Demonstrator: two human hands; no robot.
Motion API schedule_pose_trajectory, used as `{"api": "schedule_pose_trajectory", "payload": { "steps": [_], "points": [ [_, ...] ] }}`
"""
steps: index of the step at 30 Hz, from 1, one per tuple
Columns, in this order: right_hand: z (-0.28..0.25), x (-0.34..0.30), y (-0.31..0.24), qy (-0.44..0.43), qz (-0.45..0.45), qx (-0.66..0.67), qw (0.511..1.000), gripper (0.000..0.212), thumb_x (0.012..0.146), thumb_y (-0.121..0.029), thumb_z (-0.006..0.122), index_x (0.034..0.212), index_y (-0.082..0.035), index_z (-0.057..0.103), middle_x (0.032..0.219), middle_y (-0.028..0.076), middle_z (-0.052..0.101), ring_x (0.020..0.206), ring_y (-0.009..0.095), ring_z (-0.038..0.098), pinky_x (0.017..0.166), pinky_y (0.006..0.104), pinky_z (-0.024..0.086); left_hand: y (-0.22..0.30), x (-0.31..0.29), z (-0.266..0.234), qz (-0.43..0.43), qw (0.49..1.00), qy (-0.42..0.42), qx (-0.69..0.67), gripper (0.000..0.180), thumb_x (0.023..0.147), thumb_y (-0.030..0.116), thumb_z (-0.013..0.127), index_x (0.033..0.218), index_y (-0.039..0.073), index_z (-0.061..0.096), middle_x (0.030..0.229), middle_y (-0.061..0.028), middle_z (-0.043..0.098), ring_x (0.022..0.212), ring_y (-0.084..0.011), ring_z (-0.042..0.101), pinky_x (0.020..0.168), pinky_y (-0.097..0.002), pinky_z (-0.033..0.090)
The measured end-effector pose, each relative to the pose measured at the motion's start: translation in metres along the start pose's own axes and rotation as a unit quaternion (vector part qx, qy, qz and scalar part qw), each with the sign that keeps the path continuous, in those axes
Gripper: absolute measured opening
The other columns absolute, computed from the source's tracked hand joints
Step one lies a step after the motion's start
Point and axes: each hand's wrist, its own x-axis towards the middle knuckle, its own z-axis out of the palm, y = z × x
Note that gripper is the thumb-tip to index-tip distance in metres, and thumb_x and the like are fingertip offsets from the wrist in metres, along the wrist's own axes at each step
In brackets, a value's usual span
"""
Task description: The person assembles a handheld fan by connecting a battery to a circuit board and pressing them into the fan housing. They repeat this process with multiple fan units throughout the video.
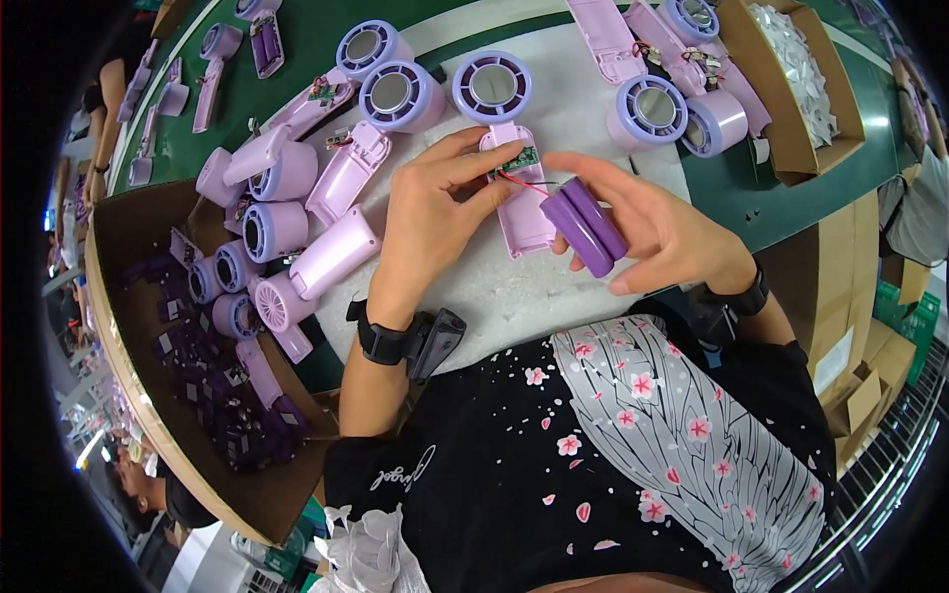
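Observation:
Straight ahead, a lilac handheld fan point(493, 87) lies with its open pink handle point(527, 225) toward me. In the upper part of that handle sits a small green circuit board point(528, 158). The thumb and index finger of my left hand point(435, 212) close on the board's edge, where thin red and black wires come out. Those wires run to a battery pack of two purple cells point(585, 227). My right hand point(662, 227) holds the pack tilted over the right side of the handle, its fingers partly hidden behind the cells.
On the left, a cardboard box point(129, 208) holds purple battery packs point(222, 395), with several fans stacked at its edge. More opened fans point(647, 111) lie far right, beside a carton of clear plastic bags point(791, 79). White foam sheeting point(435, 321) covers the green table point(771, 203).

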Motion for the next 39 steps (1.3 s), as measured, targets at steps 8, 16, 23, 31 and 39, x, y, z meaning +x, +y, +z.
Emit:
{"api": "schedule_pose_trajectory", "payload": {
  "steps": [8, 16, 23, 31, 39],
  "points": [
    [0.001, 0.002, -0.014, 0.005, 0.07, -0.081, 0.994, 0.089, 0.066, 0.0, 0.076, 0.144, 0.0, 0.033, 0.125, 0.013, 0.05, 0.115, 0.021, 0.053, 0.097, 0.0348, 0.046, 0.004, -0.001, 0.001, 0.023, 0.998, 0.018, 0.063, 0.036, 0.075, 0.005, 0.071, 0.11, 0.012, 0.073, 0.109, -0.0124, 0.068, 0.069, -0.0163, 0.067, 0.064, -0.0262, 0.053],
    [-0.004, 0.005, -0.017, 0.012, -0.06, -0.389, 0.919, 0.086, 0.062, -0.004, 0.081, 0.138, -0.003, 0.043, 0.126, 0.01, 0.053, 0.118, 0.02, 0.052, 0.097, 0.0354, 0.044, 0.009, 0.001, 0.002, 0.037, 0.994, 0.011, 0.097, 0.032, 0.074, 0.007, 0.07, 0.106, 0.011, 0.074, 0.111, -0.0222, 0.067, 0.07, -0.0237, 0.07, 0.065, -0.0289, 0.054],
    [0.009, 0.014, -0.009, 0.053, -0.053, -0.409, 0.909, 0.08, 0.06, -0.006, 0.081, 0.132, -0.002, 0.048, 0.125, 0.012, 0.054, 0.115, 0.025, 0.054, 0.093, 0.0355, 0.045, 0.005, 0.002, 0.0, 0.061, 0.992, 0.009, 0.106, 0.03, 0.077, 0.007, 0.07, 0.107, 0.01, 0.074, 0.113, -0.0278, 0.063, 0.076, -0.0319, 0.07, 0.069, -0.0329, 0.054],
    [0.012, 0.018, 0.008, 0.067, -0.169, -0.56, 0.809, 0.072, 0.063, -0.007, 0.081, 0.127, -0.002, 0.05, 0.122, 0.014, 0.055, 0.111, 0.028, 0.054, 0.093, 0.0403, 0.047, 0.005, 0.003, -0.003, 0.092, 0.989, -0.018, 0.116, 0.029, 0.08, 0.006, 0.067, 0.107, 0.009, 0.073, 0.112, -0.0295, 0.063, 0.079, -0.0347, 0.069, 0.071, -0.0341, 0.054],
    [0.025, 0.012, 0.011, 0.113, -0.178, -0.557, 0.804, 0.062, 0.065, -0.006, 0.081, 0.12, 0.002, 0.055, 0.121, 0.016, 0.053, 0.111, 0.031, 0.054, 0.091, 0.0393, 0.05, 0.009, 0.002, -0.003, 0.075, 0.991, -0.018, 0.109, 0.028, 0.081, 0.007, 0.064, 0.108, 0.008, 0.073, 0.111, -0.0298, 0.063, 0.078, -0.0359, 0.068, 0.071, -0.035, 0.054]
  ]
}}
